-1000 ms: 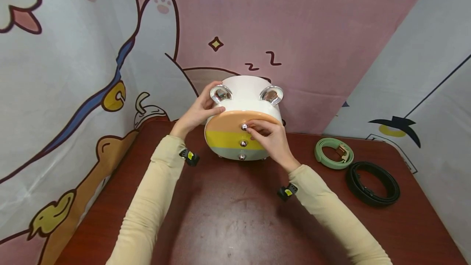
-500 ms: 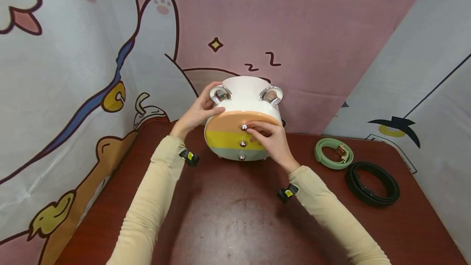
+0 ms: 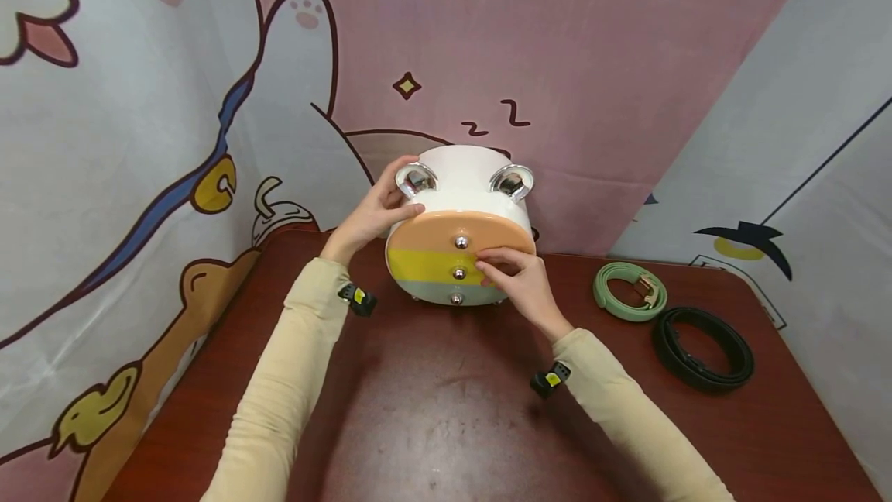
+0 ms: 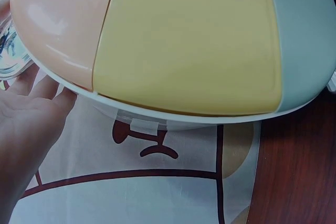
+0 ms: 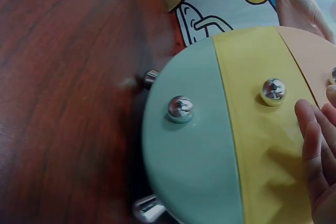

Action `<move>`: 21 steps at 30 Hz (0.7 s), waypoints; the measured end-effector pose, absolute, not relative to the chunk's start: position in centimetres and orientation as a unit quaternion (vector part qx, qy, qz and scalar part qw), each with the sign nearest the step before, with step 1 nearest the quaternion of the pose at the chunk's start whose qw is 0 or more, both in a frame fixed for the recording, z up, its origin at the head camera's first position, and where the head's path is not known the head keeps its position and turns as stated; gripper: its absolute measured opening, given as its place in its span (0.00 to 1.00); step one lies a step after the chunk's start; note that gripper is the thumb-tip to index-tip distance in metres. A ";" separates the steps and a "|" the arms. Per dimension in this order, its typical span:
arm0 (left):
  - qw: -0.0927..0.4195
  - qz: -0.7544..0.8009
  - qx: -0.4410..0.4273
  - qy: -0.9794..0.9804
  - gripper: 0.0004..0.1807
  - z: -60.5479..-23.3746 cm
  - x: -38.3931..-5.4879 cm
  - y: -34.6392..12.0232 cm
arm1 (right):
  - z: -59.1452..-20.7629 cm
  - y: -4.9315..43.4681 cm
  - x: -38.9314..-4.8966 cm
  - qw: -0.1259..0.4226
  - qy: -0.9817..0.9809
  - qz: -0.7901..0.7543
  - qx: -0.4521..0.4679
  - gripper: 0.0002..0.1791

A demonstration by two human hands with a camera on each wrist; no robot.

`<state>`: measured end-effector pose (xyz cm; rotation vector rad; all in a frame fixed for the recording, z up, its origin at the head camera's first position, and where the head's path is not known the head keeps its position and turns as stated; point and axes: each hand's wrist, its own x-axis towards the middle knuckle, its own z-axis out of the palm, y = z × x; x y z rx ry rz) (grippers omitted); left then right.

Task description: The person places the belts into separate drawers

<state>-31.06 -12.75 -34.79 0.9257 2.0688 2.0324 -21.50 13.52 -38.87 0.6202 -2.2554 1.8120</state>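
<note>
A small white oval drawer box (image 3: 463,192) with two silver ears stands at the back of the table. Its front has an orange drawer (image 3: 425,232), a yellow drawer (image 4: 189,45) and a green drawer (image 5: 194,156), each with a round silver knob; all look closed. My left hand (image 3: 376,211) holds the box's upper left side, thumb on the front top edge and fingers behind the left ear. My right hand (image 3: 519,277) is in front of the yellow drawer, right of its knob (image 5: 273,91), with bent fingers and nothing held.
A coiled green belt (image 3: 609,300) with a gold buckle lies on the dark red table (image 3: 432,409) to the right. Beside it, nearer, lies a coiled black belt (image 3: 739,339). A cartoon-printed cloth (image 3: 557,45) hangs behind the box.
My right hand has let go of the orange drawer's knob and moved down and slightly right, level with the yellow drawer. My left hand stays on the box.
</note>
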 end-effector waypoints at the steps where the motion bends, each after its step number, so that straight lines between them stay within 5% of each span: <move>1: 0.050 0.667 0.303 0.679 0.41 -34.8 -31.0 -12.8 | -39.1 13.6 -21.4 0.091 -0.759 0.610 0.209 0.11; 21: 0.051 0.663 0.304 0.682 0.41 -34.9 -31.1 -12.8 | -43.4 12.5 -21.1 0.060 -0.754 0.622 0.202 0.17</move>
